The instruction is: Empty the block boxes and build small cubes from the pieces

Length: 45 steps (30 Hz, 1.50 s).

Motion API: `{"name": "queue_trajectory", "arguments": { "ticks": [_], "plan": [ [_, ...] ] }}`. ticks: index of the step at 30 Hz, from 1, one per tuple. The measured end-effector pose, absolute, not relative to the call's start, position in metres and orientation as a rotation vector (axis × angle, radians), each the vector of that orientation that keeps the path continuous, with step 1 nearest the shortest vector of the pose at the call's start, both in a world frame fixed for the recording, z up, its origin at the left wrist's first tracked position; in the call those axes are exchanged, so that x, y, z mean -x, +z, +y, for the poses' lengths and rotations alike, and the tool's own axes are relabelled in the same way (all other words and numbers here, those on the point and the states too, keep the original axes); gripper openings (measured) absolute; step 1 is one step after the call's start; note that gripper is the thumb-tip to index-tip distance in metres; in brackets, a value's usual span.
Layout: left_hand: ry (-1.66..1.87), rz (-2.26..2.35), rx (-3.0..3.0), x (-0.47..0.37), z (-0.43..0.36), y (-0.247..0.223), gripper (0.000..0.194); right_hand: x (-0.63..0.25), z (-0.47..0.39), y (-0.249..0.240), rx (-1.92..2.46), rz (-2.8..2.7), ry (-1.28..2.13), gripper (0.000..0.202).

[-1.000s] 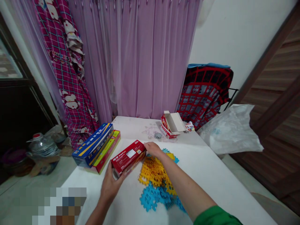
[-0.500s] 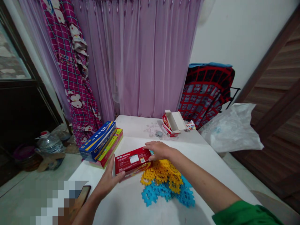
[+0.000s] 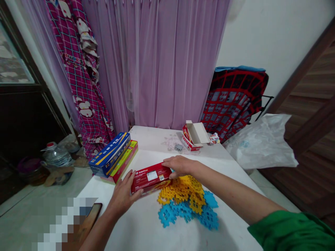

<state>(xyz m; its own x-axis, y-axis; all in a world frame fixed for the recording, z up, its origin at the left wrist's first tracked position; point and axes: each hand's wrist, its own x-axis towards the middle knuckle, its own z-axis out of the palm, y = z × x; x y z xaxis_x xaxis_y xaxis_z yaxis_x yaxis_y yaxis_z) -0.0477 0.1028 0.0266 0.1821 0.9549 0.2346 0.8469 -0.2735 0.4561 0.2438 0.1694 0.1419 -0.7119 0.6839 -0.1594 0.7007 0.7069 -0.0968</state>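
Observation:
A red cardboard box (image 3: 146,177) with a white label lies on the white table, held between my two hands. My left hand (image 3: 125,191) grips its left end, fingertips on the top edge and thumb along the near side. Over the right end curls my right hand (image 3: 179,166), with a bit of light blue showing beside its fingers. Just below that hand, yellow gear-edged plastic pieces (image 3: 180,191) are heaped. Blue plastic pieces of the same sort (image 3: 167,214) lie partly under and in front of them.
On the left, a blue box (image 3: 110,153) is stacked on a yellow-green and red box (image 3: 125,158). An opened red and white box (image 3: 192,137) stands at the far right, near a small grey piece (image 3: 178,147). A phone (image 3: 91,218) lies at the near left.
My left hand has come in against the red box's left end, its fingers now on the top edge. My right hand keeps its place on the right end. The view has shifted slightly.

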Motion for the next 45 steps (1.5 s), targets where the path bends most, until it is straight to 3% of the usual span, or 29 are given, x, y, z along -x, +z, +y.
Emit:
{"name": "queue_trajectory", "arguments": {
  "ticks": [6, 22, 32, 45],
  "plan": [
    [0.655, 1.852, -2.262, 0.037, 0.099, 0.034, 0.074, -0.238, 0.172, 0.150, -1.010, 2.691, -0.122, 0.060],
    [0.594, 1.891, -2.354, 0.033, 0.100, 0.045, 0.066, -0.221, 0.174, 0.152, -0.899, 2.543, 0.083, 0.051],
    [0.604, 1.886, -2.427, 0.026, 0.103, 0.059, 0.053, -0.210, 0.175, 0.163, -0.848, 2.472, 0.083, 0.068],
    [0.508, 1.855, -2.409, 0.033, 0.106, 0.066, 0.045, -0.238, 0.179, 0.130, -0.921, 2.756, -0.129, 0.061]
  ]
}}
